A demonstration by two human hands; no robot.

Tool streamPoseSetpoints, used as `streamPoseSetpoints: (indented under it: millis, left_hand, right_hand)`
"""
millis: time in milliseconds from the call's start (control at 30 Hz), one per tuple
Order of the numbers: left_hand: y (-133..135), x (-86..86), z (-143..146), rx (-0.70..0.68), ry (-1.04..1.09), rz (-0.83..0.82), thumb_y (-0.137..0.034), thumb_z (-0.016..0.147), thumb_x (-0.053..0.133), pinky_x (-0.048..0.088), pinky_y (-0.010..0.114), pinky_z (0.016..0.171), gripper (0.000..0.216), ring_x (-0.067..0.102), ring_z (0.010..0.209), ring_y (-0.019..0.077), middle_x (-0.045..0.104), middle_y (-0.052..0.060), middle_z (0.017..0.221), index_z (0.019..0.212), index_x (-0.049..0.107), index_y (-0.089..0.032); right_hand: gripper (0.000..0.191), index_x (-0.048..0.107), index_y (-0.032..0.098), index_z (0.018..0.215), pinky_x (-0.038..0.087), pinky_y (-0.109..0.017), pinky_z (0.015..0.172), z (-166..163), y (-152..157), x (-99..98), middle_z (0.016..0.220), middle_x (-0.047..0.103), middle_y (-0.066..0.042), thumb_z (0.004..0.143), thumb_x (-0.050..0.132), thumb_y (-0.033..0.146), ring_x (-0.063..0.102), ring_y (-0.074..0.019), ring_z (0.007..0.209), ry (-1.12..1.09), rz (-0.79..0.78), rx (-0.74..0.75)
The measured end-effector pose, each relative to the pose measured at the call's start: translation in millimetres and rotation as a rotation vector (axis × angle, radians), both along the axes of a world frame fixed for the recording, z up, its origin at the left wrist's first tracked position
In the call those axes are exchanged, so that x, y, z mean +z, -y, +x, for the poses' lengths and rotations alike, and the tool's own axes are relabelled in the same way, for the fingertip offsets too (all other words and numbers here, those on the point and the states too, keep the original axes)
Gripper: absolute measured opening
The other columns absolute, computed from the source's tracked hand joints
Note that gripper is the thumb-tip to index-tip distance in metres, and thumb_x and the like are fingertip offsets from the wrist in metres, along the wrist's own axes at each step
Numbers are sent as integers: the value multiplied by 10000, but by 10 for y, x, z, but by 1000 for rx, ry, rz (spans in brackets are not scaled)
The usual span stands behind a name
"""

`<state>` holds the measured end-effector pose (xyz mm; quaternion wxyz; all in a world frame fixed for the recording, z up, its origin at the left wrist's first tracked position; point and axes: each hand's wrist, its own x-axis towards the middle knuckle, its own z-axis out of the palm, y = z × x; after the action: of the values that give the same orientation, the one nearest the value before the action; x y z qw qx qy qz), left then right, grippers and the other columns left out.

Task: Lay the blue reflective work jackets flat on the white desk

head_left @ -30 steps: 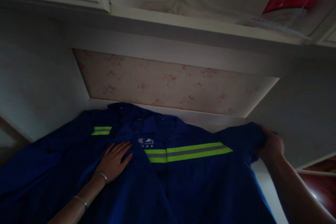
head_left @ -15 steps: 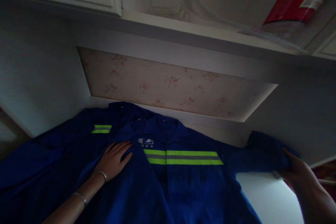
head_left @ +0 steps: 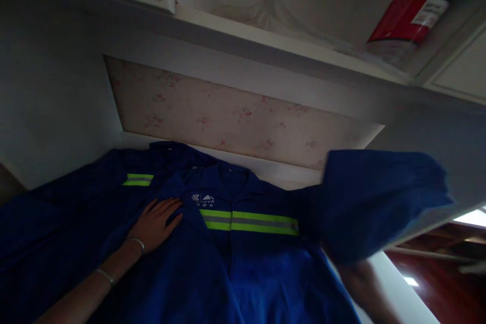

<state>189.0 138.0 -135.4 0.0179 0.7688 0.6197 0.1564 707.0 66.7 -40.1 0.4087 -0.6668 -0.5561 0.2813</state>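
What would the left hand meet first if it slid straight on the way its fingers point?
Probably the white logo on the blue jacket chest, just beyond the left hand; depth is hard to judge.

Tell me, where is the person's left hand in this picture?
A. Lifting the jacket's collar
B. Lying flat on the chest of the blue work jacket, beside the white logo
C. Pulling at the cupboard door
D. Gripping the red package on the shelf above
B: the left hand lies palm down, fingers spread, on the blue work jacket, just left of the white logo.
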Motion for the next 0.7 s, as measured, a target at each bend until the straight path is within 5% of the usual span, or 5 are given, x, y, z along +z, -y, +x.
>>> streamPoseSetpoints:
  millis: [67,133,367,500,700]
  left_hand:
    - [26,37,19,17,-13,52,-483,929,415,194,551,1167,450,497,1288,263,559,76,1399,1267,602,-252]
    - [98,142,93,19,-7,110,-443,931,427,162,558,1175,412,520,1251,269,582,98,1358,1219,631,-232]
    - [895,794,830,-301,297,-221,-493,940,428,482,343,1016,368,607,1143,198,636,42,1253,1153,644,-286]
    - [1293,839,1129,-379,252,-432,-414,824,619,514,395,995,414,603,1152,261,635,59,1266,1214,636,-276]
    - [1413,1033,1184,-347,527,-514,-116,778,565,512,236,912,257,651,999,162,674,24,1085,919,731,-254]
  right_hand:
    - [234,776,303,914,197,-647,1134,-383,249,-264,1160,707,-67,723,654,361,534,-383,1229,230,-146,484]
    - [316,747,342,1033,79,-682,1135,-605,389,-475,1271,649,-27,823,523,267,447,-346,1325,374,-229,733]
    - [415,726,242,770,157,-606,1152,-545,350,-861,1187,693,-58,583,391,85,476,-259,1303,422,-64,537]
    - [416,691,243,729,133,-603,1159,-560,300,-913,1159,702,-44,504,378,86,493,-241,1284,413,-26,510]
    - [228,608,236,609,120,-582,1173,-470,338,-835,1073,725,-46,590,434,90,537,-267,1234,211,52,417]
